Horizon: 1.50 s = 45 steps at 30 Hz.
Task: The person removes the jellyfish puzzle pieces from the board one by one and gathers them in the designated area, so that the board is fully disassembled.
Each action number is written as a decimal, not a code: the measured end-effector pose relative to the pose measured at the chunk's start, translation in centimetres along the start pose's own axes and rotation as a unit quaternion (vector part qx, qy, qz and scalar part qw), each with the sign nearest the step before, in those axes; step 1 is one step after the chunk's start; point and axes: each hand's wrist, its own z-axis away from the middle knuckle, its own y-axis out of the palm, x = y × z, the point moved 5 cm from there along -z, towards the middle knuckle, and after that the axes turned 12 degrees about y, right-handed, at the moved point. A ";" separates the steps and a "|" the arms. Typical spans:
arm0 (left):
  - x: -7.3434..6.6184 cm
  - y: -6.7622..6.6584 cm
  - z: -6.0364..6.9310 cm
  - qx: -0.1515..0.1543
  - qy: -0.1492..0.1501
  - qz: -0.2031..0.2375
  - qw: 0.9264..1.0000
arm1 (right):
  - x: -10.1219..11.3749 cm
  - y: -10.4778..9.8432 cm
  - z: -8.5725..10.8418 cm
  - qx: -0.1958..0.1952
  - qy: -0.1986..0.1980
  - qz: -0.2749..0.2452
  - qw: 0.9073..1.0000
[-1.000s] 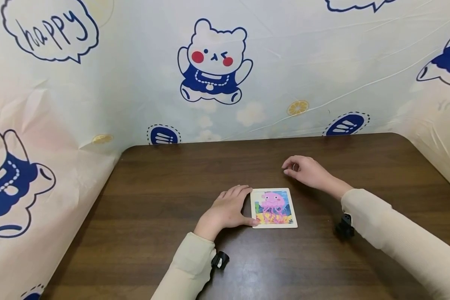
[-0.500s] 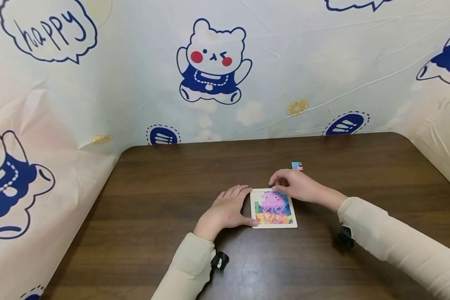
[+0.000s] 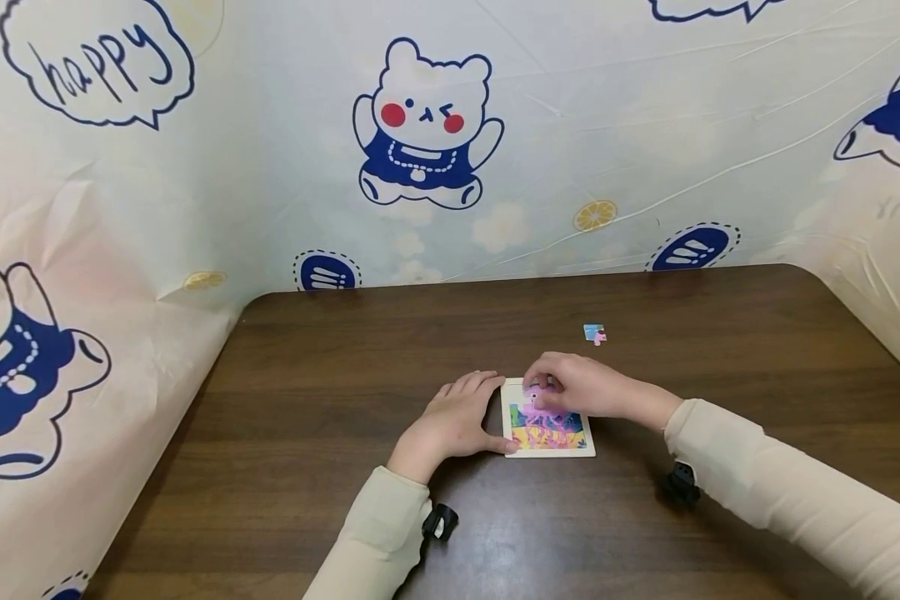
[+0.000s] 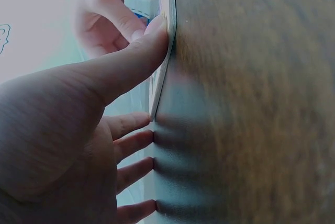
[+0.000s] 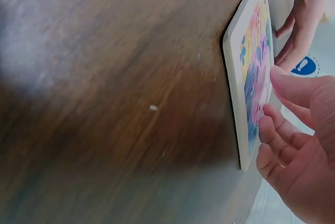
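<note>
On the wooden table lies a square pale-framed puzzle (image 3: pixel 571 452) with a pink octopus picture. My left hand (image 3: pixel 450 421) rests at its left side, thumb on the lower-left corner and fingertips by the upper-left corner. Over the upper part of the picture is my right hand (image 3: pixel 581 387), fingers bent and fingertips at its surface; no piece is visible between them. In the right wrist view, the right hand (image 5: pixel 301 135) has its thumb apart from the bent fingers beside the puzzle (image 5: pixel 238 93). The left thumb (image 4: pixel 138 51) touches the puzzle edge in the left wrist view.
A small blue and pink puzzle piece (image 3: pixel 594 334) lies on the table (image 3: pixel 330 392) behind the puzzle, slightly right. Beyond the table's far edge hangs a printed cloth (image 3: pixel 270 167). Each wrist carries a small black camera.
My right hand has moved left and nearer, from beyond the puzzle onto its upper part, uncovering the small blue and pink piece. The left hand has stayed in place.
</note>
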 end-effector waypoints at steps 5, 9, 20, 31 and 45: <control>-0.1 0.0 0.0 0.002 0.001 0.004 1.000 | 0.2 0.3 -0.3 0.017 -0.009 0.014 1.000; -0.1 0.0 0.0 0.001 0.001 0.005 1.000 | 0.1 0.4 -0.8 0.024 -0.025 0.014 0.999; -0.1 -0.1 0.1 -0.001 0.004 0.006 1.000 | 0.5 0.2 -1.6 0.041 -0.012 0.038 0.998; 0.0 0.0 0.1 0.005 0.001 0.008 1.000 | 0.5 0.3 -1.7 0.035 -0.016 0.056 0.998; -0.1 0.0 0.1 0.002 0.004 0.008 1.000 | 0.6 0.0 -1.3 0.000 0.021 0.059 0.998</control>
